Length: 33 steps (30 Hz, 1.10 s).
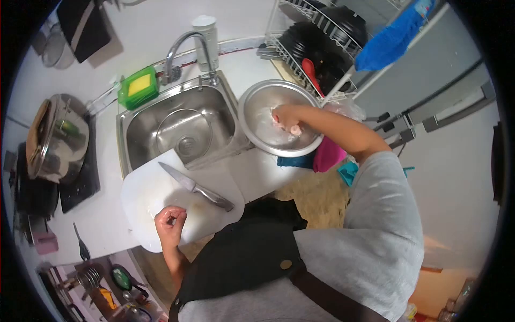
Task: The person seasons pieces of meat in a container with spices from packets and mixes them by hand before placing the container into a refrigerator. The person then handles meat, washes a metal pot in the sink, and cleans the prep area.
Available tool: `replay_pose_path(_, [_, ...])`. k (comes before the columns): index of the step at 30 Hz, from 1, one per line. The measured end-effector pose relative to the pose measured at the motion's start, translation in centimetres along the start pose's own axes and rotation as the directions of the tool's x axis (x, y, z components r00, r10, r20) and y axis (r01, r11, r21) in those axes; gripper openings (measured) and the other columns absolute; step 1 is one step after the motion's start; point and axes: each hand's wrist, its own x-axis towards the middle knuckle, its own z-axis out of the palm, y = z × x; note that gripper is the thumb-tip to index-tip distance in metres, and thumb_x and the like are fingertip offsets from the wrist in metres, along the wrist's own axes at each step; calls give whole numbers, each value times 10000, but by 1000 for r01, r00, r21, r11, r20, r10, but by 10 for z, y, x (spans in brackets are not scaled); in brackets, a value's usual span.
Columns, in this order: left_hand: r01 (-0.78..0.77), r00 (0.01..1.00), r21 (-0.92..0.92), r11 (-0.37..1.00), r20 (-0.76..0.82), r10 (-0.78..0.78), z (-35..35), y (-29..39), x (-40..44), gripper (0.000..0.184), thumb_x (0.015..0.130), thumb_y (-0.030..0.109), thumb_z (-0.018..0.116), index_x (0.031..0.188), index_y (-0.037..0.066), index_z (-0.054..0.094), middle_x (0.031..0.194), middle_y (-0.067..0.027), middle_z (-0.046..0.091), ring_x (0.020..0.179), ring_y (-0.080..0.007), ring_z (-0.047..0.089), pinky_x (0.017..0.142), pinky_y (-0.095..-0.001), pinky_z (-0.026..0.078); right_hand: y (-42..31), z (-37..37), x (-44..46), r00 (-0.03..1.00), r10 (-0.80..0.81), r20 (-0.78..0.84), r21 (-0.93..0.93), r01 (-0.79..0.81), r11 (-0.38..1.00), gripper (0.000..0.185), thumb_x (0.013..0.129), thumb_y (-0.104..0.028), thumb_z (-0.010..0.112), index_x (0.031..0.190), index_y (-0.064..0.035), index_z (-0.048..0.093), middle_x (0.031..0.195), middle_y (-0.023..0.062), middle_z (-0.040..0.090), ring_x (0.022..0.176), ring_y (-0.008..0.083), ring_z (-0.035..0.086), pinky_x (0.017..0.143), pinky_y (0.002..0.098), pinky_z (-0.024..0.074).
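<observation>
My right hand reaches into a wide metal bowl at the counter's right. Its fingers are closed on pale pink pieces, which look like raw meat; the fingertips are partly hidden. Over the lower part of a white cutting board, my left hand is curled with thumb and fingers together, and nothing shows inside it. A kitchen knife lies on the board, its blade toward the sink and its metal handle toward my body.
Behind the board is a steel sink with a curved faucet. A green holder with a yellow sponge sits at its corner. A lidded pot stands left. A dish rack rises behind the bowl.
</observation>
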Motion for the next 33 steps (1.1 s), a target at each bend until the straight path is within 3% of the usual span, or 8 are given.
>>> replay_pose_path(2, [-39, 999, 60, 997, -23, 41, -2, 1, -2, 43, 739, -41, 625, 754, -12, 596, 722, -38, 588, 616, -71, 509, 557, -196, 411, -25, -39, -33, 991, 13, 133, 164, -35, 986, 641, 555, -214, 791, 1135, -91, 548, 989, 170, 593, 950, 332, 561, 724, 432, 471])
replay_pose_path(9, [-98, 972, 85, 992, -204, 114, -9, 31, -33, 47, 769, -12, 607, 814, 0, 599, 705, 1, 581, 660, -56, 516, 600, -211, 448, -60, -88, -93, 551, -83, -830, 1, 150, 989, 261, 715, -256, 632, 640, -35, 514, 580, 119, 494, 565, 283, 473, 523, 391, 370])
replay_pose_path(14, [62, 860, 140, 988, -510, 18, 5, 23, -99, 113, 744, 161, 656, 786, 56, 647, 597, -33, 582, 520, -113, 515, 495, -250, 409, -3, -46, -53, 957, -229, -176, -453, 128, 882, 382, 745, -222, 634, 1087, -57, 589, 1040, 242, 578, 913, 372, 568, 798, 438, 447])
replay_pose_path(17, [155, 767, 90, 984, -639, -62, 22, 6, -160, 135, 751, 188, 646, 802, 64, 649, 592, -30, 585, 521, -122, 521, 505, -267, 416, -45, -127, -86, 738, -421, -528, 71, 532, 844, 219, 756, -156, 614, 925, -22, 648, 735, 140, 638, 697, 283, 596, 697, 397, 471])
replay_pose_path(19, [227, 701, 92, 970, -707, -97, 28, 5, -198, 144, 758, 198, 639, 815, 65, 647, 617, -34, 593, 544, -123, 528, 519, -273, 420, -105, -167, -92, 565, -301, -769, -311, 81, 947, 215, 757, -194, 639, 878, -18, 661, 714, 128, 640, 637, 238, 589, 636, 339, 482])
replay_pose_path(23, [263, 587, -23, 964, -790, -179, 30, 0, -276, 164, 781, 213, 614, 855, 69, 638, 694, -51, 614, 622, -130, 552, 569, -278, 432, -170, -188, -8, 558, -648, -517, -739, 90, 667, 245, 750, -252, 667, 857, -32, 668, 711, 150, 635, 617, 229, 589, 606, 305, 483])
replay_pose_path(31, [461, 323, -44, 886, -922, -213, -13, -67, -461, 188, 764, 251, 592, 852, 91, 637, 785, -71, 649, 731, -227, 625, 655, -338, 484, -495, -79, -24, 443, -802, -401, -532, 600, 597, 554, 704, 25, 574, 1245, -26, 464, 1149, 218, 523, 1071, 317, 494, 882, 372, 395])
replay_pose_path(33, [491, 289, -33, 871, -937, -198, -27, -70, -517, 180, 763, 244, 593, 856, 97, 637, 786, -72, 649, 732, -231, 626, 654, -342, 483, -589, 4, -50, 12, -961, -277, -566, 806, 173, 623, 666, 36, 634, 1258, -62, 467, 1206, 211, 496, 1100, 295, 484, 931, 340, 377])
